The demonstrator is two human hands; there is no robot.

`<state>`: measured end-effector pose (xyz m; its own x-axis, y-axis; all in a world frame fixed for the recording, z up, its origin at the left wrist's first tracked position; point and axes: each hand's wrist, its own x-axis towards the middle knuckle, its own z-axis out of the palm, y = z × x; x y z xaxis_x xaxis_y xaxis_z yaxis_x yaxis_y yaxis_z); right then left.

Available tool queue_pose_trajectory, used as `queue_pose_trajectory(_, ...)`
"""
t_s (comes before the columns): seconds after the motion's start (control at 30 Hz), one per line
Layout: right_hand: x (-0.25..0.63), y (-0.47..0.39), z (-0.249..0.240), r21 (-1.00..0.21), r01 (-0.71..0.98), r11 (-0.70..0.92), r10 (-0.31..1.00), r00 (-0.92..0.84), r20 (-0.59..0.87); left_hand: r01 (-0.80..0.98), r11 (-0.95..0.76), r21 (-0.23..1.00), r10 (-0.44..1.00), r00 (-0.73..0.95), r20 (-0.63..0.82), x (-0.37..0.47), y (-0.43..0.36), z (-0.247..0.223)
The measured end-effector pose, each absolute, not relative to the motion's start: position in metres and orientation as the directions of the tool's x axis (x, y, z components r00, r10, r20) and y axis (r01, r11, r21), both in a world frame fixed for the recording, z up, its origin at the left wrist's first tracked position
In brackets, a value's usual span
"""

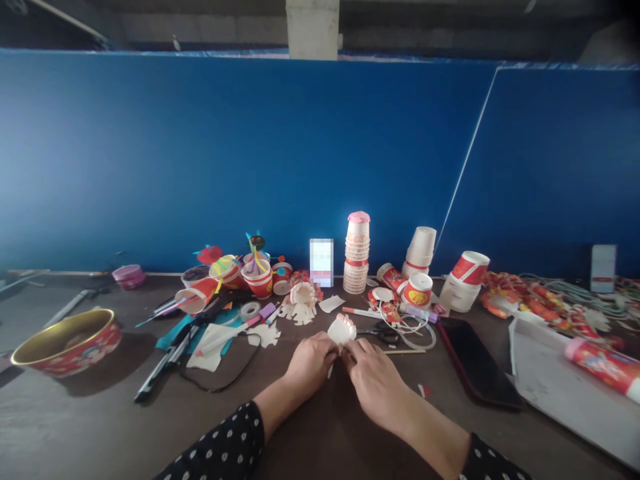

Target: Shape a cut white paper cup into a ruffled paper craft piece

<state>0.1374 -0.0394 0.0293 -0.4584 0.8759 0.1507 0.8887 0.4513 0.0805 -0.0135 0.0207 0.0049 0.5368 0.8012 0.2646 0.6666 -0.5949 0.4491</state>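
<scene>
Low over the middle of the table, a small white piece cut from a paper cup [341, 330] is held between both hands, its round base facing me and a fringe of red-and-white strips curling at its upper right. My left hand [313, 362] pinches its lower left edge. From the lower right, the fingers of my right hand [371, 373] close on it, and a narrow white strip hangs between the hands. Just behind my right hand lie black scissors [383, 331]. Another cut cup with spread flaps [301, 303] sits farther back.
A tall stack of paper cups [357, 260] stands near the blue partition [250, 147]. On the right lie a dark phone [477, 363] and a white sheet [565, 393]. A gold-lined bowl [67, 343], a glue gun [167, 360] and decorated cups [257, 278] are on the left.
</scene>
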Motion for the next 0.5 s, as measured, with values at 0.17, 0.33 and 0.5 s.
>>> queue_pose_trajectory(0.17, 0.1392, -0.0414, 0.0251, 0.082, 0.890, 0.448, 0.872, -0.455, 0.178, 0.670, -0.612, 0.421, 0.790, 0.547, 0.278, -0.0138, 0.0207, 0.0036)
queue_pose_trajectory(0.33, 0.1399, -0.0433, 0.0263, 0.052, 0.883, 0.466, 0.866, -0.468, 0.176, 0.682, -0.624, 0.383, 0.782, 0.555, 0.285, -0.0142, 0.0222, 0.0003)
queue_pose_trajectory(0.5, 0.1403, -0.0439, 0.0294, 0.042, 0.883, 0.467, 0.872, -0.468, 0.142, 0.697, -0.617, 0.366, 0.787, 0.546, 0.287, -0.0132, 0.0216, -0.0010)
